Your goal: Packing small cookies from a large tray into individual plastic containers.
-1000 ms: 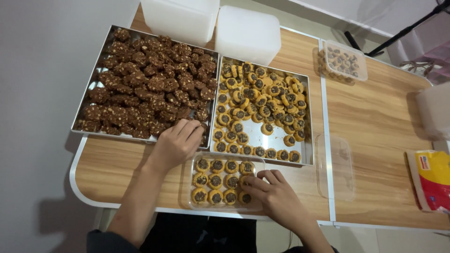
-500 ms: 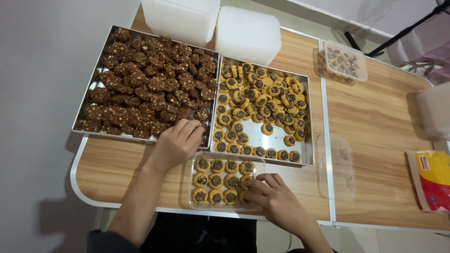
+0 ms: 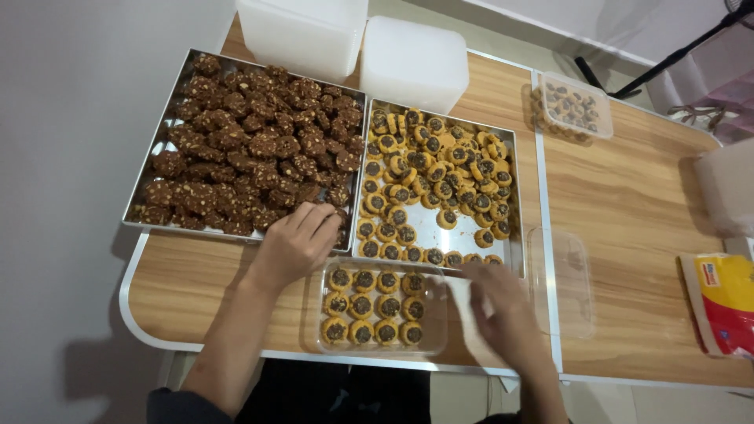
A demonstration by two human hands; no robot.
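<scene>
my left hand (image 3: 294,245) lies palm down on the near right corner of the tray of dark chocolate cookies (image 3: 243,145), fingers loosely spread over the cookies there; i cannot tell whether its grip has closed on one. my right hand (image 3: 503,310) is blurred, flat and open just right of the clear plastic container (image 3: 385,308), grasping nothing that i can see. the container sits on the near edge of the wooden surface (image 3: 636,235), between my two hands, and holds rows of round yellow tarts with dark centres. just beyond it lies the metal tray of the same tarts (image 3: 436,188), crowded at the far end and bare in its near middle. a clear lid (image 3: 561,283) rests to the right of my right hand. two white boxes (image 3: 357,43) stand at the far edge, a small filled container (image 3: 571,106) far right, and a yellow packet (image 3: 722,302) at the right margin.
</scene>
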